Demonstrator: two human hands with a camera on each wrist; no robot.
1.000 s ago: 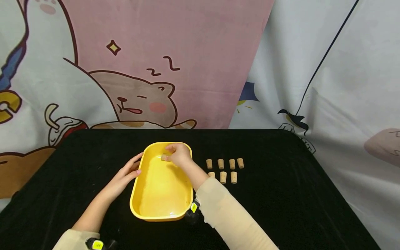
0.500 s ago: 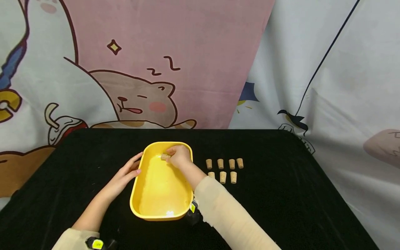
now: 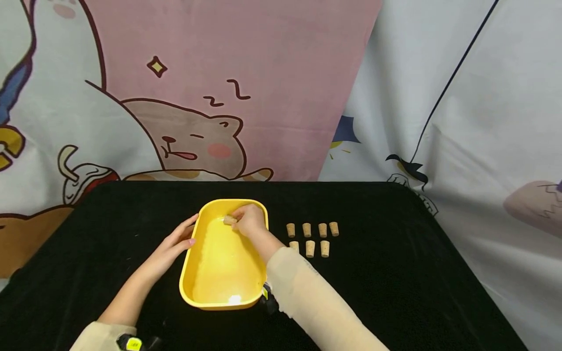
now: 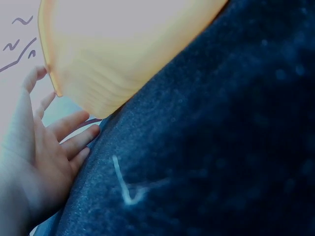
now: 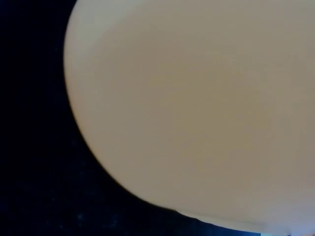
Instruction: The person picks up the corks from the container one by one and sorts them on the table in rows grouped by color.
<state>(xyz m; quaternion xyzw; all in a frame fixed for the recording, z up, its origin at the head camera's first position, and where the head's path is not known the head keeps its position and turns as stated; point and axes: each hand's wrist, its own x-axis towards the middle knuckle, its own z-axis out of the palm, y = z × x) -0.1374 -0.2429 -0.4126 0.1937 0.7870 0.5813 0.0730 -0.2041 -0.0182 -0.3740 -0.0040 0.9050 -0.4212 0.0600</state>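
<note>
A yellow plastic tray with rounded corners lies on the black cloth. My right hand reaches inside its far end and pinches a cork, which lies sideways close over the tray floor. In the head view my left hand rests its fingertips on the tray's left rim, thumb at the edge. From the left wrist, this left hand shows spread, fairly straight fingers next to the tray wall. The right wrist view is filled by a pale, blurred surface with a curved edge; the right hand is hidden there.
Several tapered corks stand in two rows to the right of the tray, among them a front-row cork and a back-row cork. Black cloth covers the table. A patterned curtain hangs behind its far edge.
The cork has tilted slightly between the right fingers, and more of it shows than a second ago. The left hand keeps its place on the rim. The head view has shifted a little.
</note>
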